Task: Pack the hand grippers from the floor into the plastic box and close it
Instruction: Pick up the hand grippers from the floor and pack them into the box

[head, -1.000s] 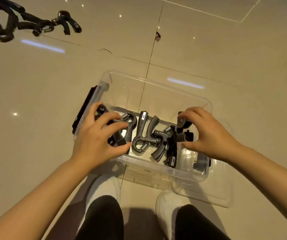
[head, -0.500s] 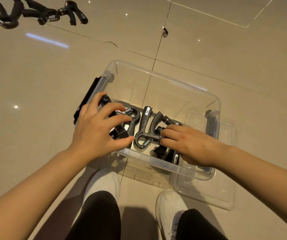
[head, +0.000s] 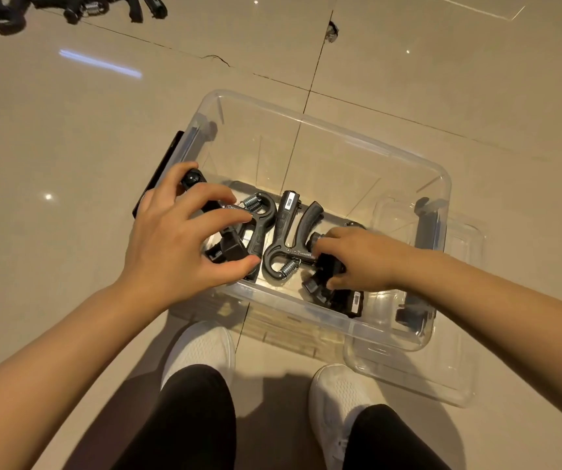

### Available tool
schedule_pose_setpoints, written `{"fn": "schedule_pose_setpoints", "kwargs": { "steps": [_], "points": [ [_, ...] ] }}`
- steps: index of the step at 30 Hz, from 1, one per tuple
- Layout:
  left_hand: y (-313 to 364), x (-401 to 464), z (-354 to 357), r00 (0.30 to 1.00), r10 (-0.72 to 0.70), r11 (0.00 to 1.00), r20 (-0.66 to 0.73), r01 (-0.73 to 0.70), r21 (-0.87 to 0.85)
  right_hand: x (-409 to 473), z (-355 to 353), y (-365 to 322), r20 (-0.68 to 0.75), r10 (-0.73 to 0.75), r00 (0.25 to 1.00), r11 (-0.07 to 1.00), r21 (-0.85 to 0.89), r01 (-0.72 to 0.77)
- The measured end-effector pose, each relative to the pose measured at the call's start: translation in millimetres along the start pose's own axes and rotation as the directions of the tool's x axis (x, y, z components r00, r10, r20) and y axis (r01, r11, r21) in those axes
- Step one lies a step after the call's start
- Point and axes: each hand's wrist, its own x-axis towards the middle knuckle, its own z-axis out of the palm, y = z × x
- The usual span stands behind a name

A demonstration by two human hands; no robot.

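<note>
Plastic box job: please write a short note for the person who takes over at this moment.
Left hand: grips a hand gripper at the left end of the plastic box.
Right hand: fingers curled on another one, inside the box near its front wall.
Done: a third gripper lies between them in the box.
Left: more grippers wait on the floor, far left. The clear lid lies under the box's right end; fit it last.
</note>
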Motion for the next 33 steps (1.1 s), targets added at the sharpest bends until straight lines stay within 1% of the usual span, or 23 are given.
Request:
{"fn": "schedule_pose_setpoints", "kwargs": {
  "steps": [2, 3, 6, 10, 17, 20, 25, 33],
  "points": [
    [-1, -1, 0, 1.000, -0.004, 1.000, 0.002, 0.004, -0.001, 11, 5, 4, -0.011, 0.052, 0.999, 0.982, -0.180, -0.053],
    [-1, -1, 0, 1.000, -0.006, 1.000, 0.001, 0.006, -0.002, 16, 7, 5, -0.013, 0.074, 0.997, 0.974, -0.215, -0.075],
    [-2, -2, 0, 1.000, -0.013, 1.000, 0.001, 0.013, -0.005, 26, 9, 8, 0.017, 0.131, 0.991, 0.978, -0.166, -0.127],
    [-2, -2, 1, 1.000, -0.019, 1.000, -0.001, 0.019, -0.005, 23, 4, 12, 0.024, 0.185, 0.983, 0.973, -0.147, -0.179],
    [-2, -2, 1, 1.000, -0.025, 1.000, -0.014, 0.025, -0.015, 31, -3, 12, 0.033, 0.241, 0.970, 0.955, -0.183, -0.232],
    [-2, -3, 1, 1.000, -0.020, 0.999, -0.019, 0.019, -0.029, 36, -2, 13, 0.027, 0.257, 0.966, 0.952, -0.177, -0.249],
    [-2, -3, 1, 0.999, -0.011, 1.000, -0.032, 0.010, -0.028, 42, -2, 19, -0.023, 0.283, 0.959, 0.948, -0.145, -0.284],
    [-1, -4, 0, 0.997, -0.024, 0.998, -0.073, 0.020, -0.054, 37, 5, 24, 0.004, 0.274, 0.962, 0.959, -0.074, -0.273]
  ]
}}
